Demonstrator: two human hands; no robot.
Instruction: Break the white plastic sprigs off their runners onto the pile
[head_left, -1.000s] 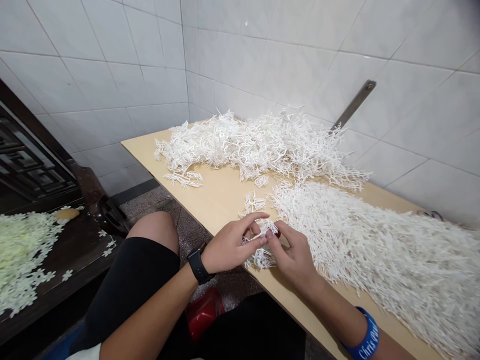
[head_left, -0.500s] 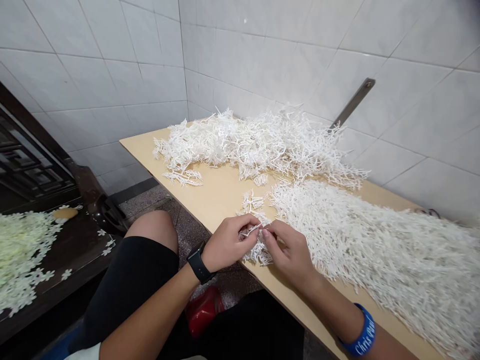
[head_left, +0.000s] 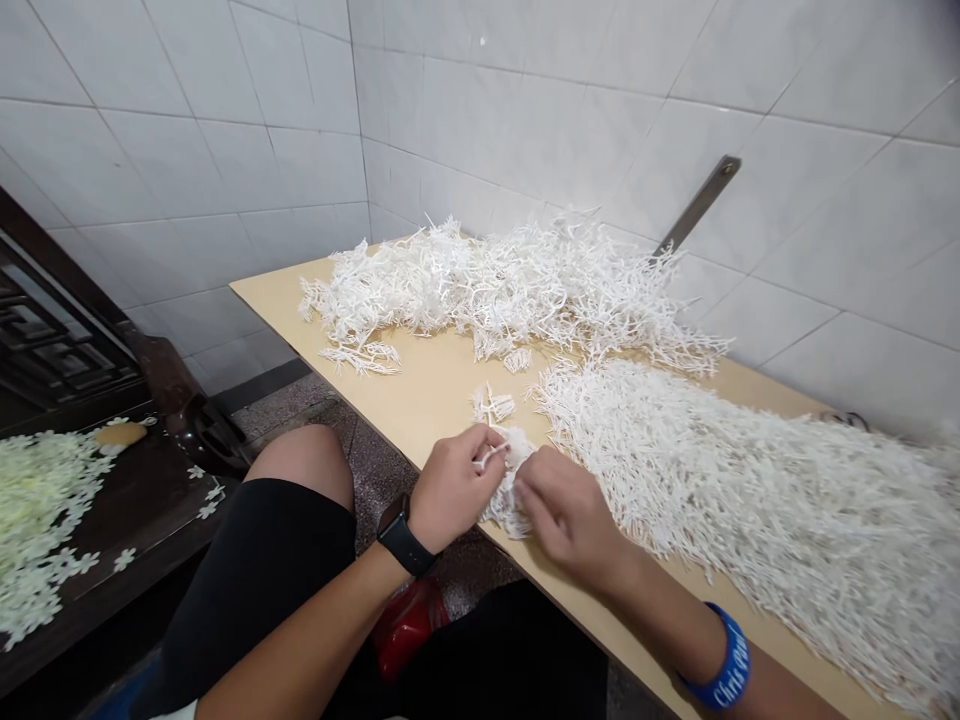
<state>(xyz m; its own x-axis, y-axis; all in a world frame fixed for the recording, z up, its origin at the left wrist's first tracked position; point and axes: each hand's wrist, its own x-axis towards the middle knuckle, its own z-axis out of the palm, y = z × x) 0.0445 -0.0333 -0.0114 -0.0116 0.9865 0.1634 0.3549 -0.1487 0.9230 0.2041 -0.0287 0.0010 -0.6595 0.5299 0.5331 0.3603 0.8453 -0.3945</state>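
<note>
My left hand [head_left: 461, 480], wearing a black watch, is closed in a pinch on a thin white branched sprig [head_left: 490, 456], just over the table's near edge. Close by on the right, my right hand [head_left: 570, 508] has its fingers curled together. Its fingertips point down and are partly hidden, so what they hold, if anything, does not show. Under and between the hands lies a small heap of white sprigs [head_left: 508, 512]. A large pile of short white pieces [head_left: 720, 470] spreads to the right of my right hand.
A tangled pile of white branched sprigs [head_left: 510, 290] lies along the back of the wooden table [head_left: 427, 390]. A metal bar [head_left: 697, 205] leans on the tiled wall. Pale flower-shaped pieces [head_left: 41, 520] cover a dark wooden seat at left. A red object [head_left: 409, 630] is below the table.
My right hand has drawn slightly away from my left, its fingers curling further inward. The left hand keeps its pinch on the sprig. The view has shifted a little.
</note>
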